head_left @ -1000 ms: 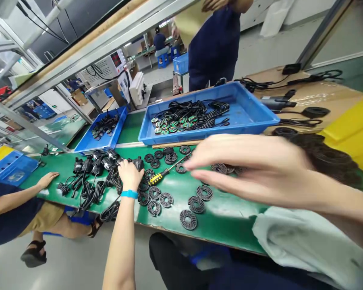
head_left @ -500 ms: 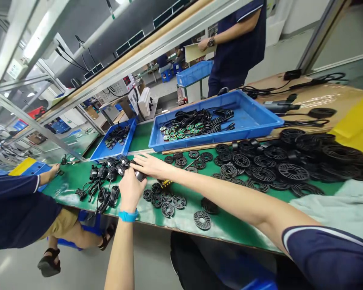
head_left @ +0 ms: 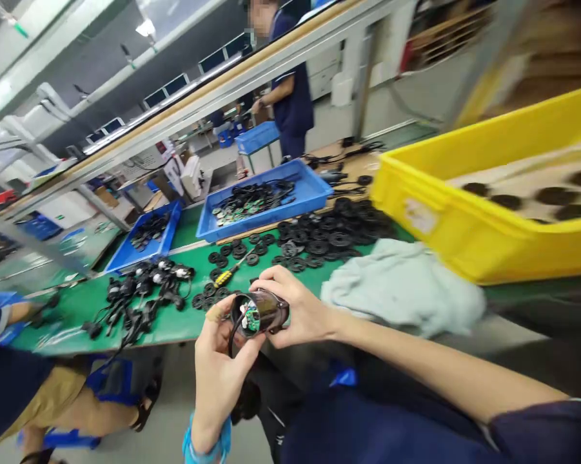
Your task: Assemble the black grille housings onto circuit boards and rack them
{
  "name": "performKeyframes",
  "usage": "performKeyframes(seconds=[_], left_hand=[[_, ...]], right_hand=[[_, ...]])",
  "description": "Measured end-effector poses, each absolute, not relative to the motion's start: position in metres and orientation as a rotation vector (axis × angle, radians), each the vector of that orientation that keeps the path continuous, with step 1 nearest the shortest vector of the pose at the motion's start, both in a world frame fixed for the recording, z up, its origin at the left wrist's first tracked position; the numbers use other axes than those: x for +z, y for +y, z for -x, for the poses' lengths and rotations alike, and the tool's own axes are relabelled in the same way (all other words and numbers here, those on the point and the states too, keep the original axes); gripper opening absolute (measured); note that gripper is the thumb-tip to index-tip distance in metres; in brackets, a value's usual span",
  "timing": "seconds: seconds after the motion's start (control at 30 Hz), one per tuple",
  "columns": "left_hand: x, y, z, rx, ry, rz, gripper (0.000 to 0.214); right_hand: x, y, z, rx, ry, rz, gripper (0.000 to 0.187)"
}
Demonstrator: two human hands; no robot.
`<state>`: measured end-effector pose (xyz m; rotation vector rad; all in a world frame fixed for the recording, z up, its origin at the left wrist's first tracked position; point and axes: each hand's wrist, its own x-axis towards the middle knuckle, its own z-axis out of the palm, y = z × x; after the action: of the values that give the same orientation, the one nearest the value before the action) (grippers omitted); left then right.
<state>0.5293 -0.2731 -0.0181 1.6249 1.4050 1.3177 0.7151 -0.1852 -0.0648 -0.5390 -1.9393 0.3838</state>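
Note:
Between both hands, above the bench's front edge, is a black cylindrical housing with its open end turned toward me. A green circuit board shows inside it, and a black cable runs from the opening. My left hand, with a blue band at the wrist, grips the open end. My right hand is wrapped round the other end. A screwdriver with a yellow and black handle lies on the green bench behind them, among black slotted discs.
Black housings with cables are heaped on the left. Blue trays with cables and boards stand behind. On the right are piled discs, a pale cloth and a yellow bin. A co-worker sits at left.
Both hands have left the heap of housings and come back toward me, holding one housing with its open end showing. The view has turned right, bringing the yellow bin into sight.

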Motion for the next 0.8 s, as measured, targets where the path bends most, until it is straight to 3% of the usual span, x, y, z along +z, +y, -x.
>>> performKeyframes(seconds=[0.1, 0.2, 0.3, 0.47, 0.67, 0.8], left_hand=[[-0.028, -0.266, -0.592, 1.225, 1.295, -1.681, 0.052], [-0.035, -0.259, -0.651, 1.225, 1.207, -1.893, 0.044], [-0.042, -0.249, -0.681, 1.076, 1.063, -1.93, 0.052], [-0.073, -0.211, -0.671, 0.933, 0.907, -1.817, 0.047], [-0.124, -0.188, -0.67, 0.796, 0.822, -2.218, 0.086], [-0.145, -0.198, -0.675, 0.981, 0.894, -2.231, 0.069]], right_hand=[[-0.082, -0.208, -0.768, 0.401, -1.824, 0.657, 0.074], [-0.099, -0.218, -0.811, 0.358, -1.679, 0.8, 0.057], [-0.114, -0.221, -0.839, 0.453, -1.509, 0.914, 0.046], [-0.131, -0.22, -0.852, 0.705, -1.385, 1.023, 0.05], [-0.144, -0.207, -0.857, 0.988, -1.517, 1.019, 0.058], [-0.148, -0.205, -0.855, 1.086, -1.701, 0.94, 0.079]])
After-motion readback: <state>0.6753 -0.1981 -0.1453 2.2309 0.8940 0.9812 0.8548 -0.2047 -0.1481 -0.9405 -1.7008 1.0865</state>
